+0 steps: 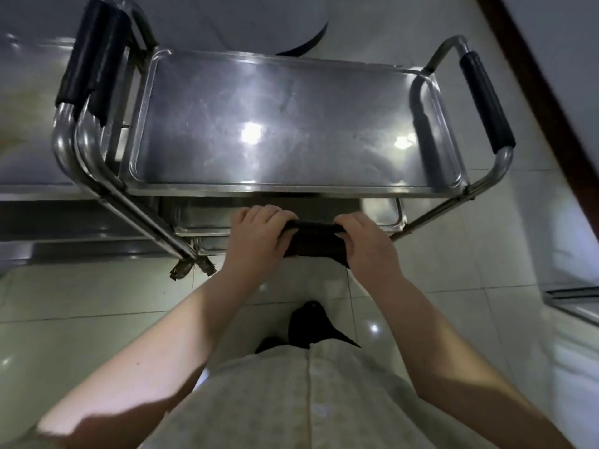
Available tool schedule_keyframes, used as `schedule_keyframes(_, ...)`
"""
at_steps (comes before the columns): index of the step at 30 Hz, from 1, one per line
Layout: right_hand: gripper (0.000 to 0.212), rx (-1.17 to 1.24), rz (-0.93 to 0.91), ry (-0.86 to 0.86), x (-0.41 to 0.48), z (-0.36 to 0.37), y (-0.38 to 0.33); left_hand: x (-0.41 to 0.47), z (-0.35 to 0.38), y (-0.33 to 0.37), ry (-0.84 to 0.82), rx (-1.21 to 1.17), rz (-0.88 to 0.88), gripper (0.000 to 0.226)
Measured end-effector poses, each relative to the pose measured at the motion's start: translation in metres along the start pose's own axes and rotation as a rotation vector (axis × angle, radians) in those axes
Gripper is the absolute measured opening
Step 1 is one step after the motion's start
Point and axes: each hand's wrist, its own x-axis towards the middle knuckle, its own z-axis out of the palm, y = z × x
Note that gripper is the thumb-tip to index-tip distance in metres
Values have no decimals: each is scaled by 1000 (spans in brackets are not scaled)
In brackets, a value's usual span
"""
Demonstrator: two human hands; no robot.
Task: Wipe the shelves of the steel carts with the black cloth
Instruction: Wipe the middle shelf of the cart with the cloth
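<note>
A steel cart stands straight ahead, its bare top shelf shining with light spots. The black cloth is stretched between my hands just in front of the cart's near edge, above the floor. My left hand grips the cloth's left end with curled fingers. My right hand grips the right end the same way. A lower shelf shows under the top one, mostly hidden by it and by my hands.
A second steel cart stands against the first on the left, their black-gripped handles side by side. Another black handle is on the right. A dark-rimmed round top lies beyond. A wall runs along the right; tiled floor below.
</note>
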Motion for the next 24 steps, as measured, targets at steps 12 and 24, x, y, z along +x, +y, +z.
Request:
schedule_keyframes(12,32,123,125,-229,-37,19,61,-36,43,37,-197,-61,-257,15)
schedule_keyframes(24,23,162,118,-202,-62,44,193,-49,163,94,-345,-78,-476,26)
